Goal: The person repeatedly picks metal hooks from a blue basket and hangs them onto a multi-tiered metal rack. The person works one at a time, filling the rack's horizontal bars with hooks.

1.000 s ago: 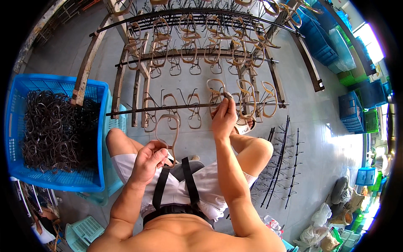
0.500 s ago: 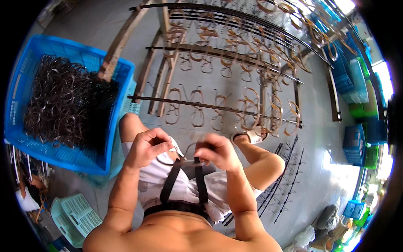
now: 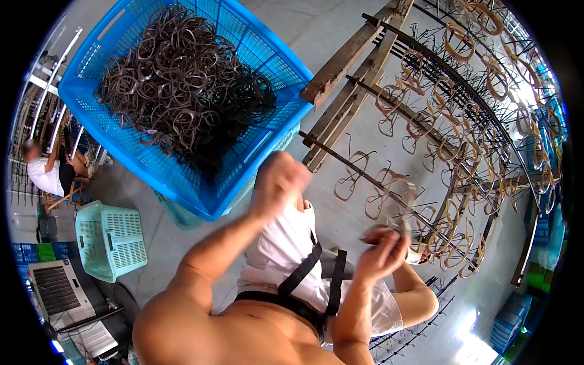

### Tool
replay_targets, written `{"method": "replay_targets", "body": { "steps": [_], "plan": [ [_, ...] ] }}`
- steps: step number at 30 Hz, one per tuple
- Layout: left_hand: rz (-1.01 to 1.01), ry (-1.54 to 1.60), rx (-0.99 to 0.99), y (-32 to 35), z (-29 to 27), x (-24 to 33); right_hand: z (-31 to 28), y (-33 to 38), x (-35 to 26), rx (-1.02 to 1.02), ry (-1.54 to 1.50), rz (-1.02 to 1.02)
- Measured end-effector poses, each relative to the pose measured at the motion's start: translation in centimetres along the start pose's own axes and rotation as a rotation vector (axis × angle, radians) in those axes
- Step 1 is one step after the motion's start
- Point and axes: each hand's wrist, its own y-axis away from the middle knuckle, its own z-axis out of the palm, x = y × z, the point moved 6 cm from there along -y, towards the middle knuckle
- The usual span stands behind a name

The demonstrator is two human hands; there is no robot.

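My left hand (image 3: 281, 184), smeared by motion, is just beside the near right side of the blue basket (image 3: 182, 204); whether its fingers hold anything does not show. In that basket lies a tangled heap of dark brown ring-shaped pieces (image 3: 176, 79). My right hand (image 3: 384, 254) is in front of the rack, its fingers pinched on a blurred, thin looped piece (image 3: 404, 213) that sticks up from them. Behind it, brown looped pieces (image 3: 350, 182) hang from the lower bar (image 3: 359, 169) of the rack. The blur hides whether the held piece touches the bar.
Wooden posts (image 3: 344, 55) carry several dark bars with many looped pieces. A pale green basket (image 3: 112, 243) lies on the floor at left. Hooked rods (image 3: 413, 328) lie near my right leg. A seated person (image 3: 45, 170) is at far left.
The view has turned left, bringing the blue basket to the middle. My hands have come apart: the left has moved toward the basket, the right toward the rack with the looped piece.
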Motion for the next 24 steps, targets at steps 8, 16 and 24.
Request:
{"method": "replay_targets", "body": {
  "steps": [8, 16, 24],
  "plan": [
    [-0.703, -1.66, 0.577, -5.2, -27.0, -5.1, -8.1, -5.9, -1.1, 0.437, 0.153, -0.04],
    [-0.474, -1.467, 0.491, -7.8, -26.7, -6.5, -6.1, -7.0, 4.3, 0.502, -0.041, 0.138],
    [-0.512, -0.995, 0.132, -5.6, -16.1, -5.5, -5.0, -7.3, 3.5, 0.494, -0.128, 0.204]
  ]
}}
